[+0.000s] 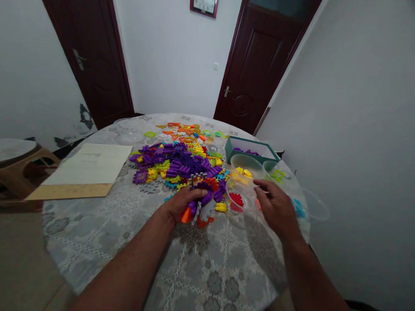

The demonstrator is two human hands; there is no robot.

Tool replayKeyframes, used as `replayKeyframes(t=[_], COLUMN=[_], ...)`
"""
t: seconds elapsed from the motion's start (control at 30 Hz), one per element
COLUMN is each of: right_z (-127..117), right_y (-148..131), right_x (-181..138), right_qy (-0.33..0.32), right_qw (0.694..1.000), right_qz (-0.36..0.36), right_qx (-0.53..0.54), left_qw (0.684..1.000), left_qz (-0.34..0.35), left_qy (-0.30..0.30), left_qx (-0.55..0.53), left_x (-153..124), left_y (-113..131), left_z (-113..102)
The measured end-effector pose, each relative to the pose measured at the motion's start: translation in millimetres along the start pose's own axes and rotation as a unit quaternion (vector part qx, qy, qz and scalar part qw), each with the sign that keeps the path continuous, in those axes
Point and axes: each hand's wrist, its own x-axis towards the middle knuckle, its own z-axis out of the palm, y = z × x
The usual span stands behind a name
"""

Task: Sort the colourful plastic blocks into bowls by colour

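Head view: pieces grasped by the left hand could be dropped through crowding; the right hand's grip, four o'clock, is unclear.

At twelve o'clock I see a square-cornered clock with a red frame on a plain white wall. A dark reddish-brown panelled door stands at eleven; a matching door with a greyish upper pane stands at one. My three o'clock is bare pale wall. At nine sits a brown low stool with a pale round top, over beige floor tiles at eight. The light looks dim and soft.
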Motion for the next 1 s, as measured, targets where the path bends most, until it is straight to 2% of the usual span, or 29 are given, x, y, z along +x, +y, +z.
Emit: replayKeyframes(t=[0.13, 0.27, 0.33, 0.4, 0.53, 0.73, 0.83, 1.0], right_z=[40.3, 65.8, 72.1, 74.8, 71.4, 52.5, 38.8, 5.1], right_y=[-46.4, -62.8, -63.5, -62.1, -59.1, -50.0, -39.1, -11.7], right_x=[1.2, 5.2, 6.2, 6.4, 8.3, 11.0, 5.4, -4.4], right_qy=[-0.106, -0.118, -0.117, -0.126, -0.128, -0.118, -0.096, -0.043], right_qw=[0.99, 0.985, 0.985, 0.982, 0.96, 0.94, 0.949, 0.976], right_qz=[-0.05, -0.09, -0.067, -0.012, 0.084, 0.123, 0.117, 0.096], right_qx=[0.081, 0.089, 0.105, 0.144, 0.234, 0.294, 0.278, 0.19], left_qw=[0.999, 0.998, 0.998, 0.998, 0.997, 0.998, 0.999, 1.0], left_qz=[0.001, 0.026, 0.027, 0.02, 0.007, 0.009, 0.015, 0.022], left_qy=[-0.047, -0.061, -0.055, -0.058, -0.072, -0.055, -0.035, -0.006], left_qx=[-0.002, 0.003, 0.005, 0.001, -0.013, -0.011, -0.002, 0.018], left_x=[-0.4, 0.7, 0.3, -0.8, -2.9, -3.6, -2.3, 2.5], left_y=[-0.1, 0.6, 1.8, 3.1, 4.4, 6.3, 8.9, 9.3], left_z=[0.9, 0.4, 0.0, 0.4, 3.2, 4.9, 2.6, -1.4])
